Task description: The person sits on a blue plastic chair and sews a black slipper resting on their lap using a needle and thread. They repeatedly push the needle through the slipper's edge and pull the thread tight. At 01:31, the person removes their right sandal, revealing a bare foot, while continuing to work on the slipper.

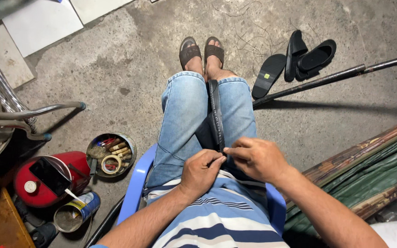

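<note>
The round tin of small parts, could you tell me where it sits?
The round tin sits on the concrete floor, left of the blue plastic chair.

Chair [136, 183] as landmark. On it, lap with strap [216, 115] lying between the knees; both hands [201, 172] at strap's near end. Left of chair: bowl [111, 155], canister [47, 179], can [75, 213]. Far right: sandals [299, 59], rod [336, 76].

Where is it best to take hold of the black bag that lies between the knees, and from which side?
Probably at the near top edge of the black bag, from above: it faces up in the lap, and both hands, left and right, already pinch there.
</note>
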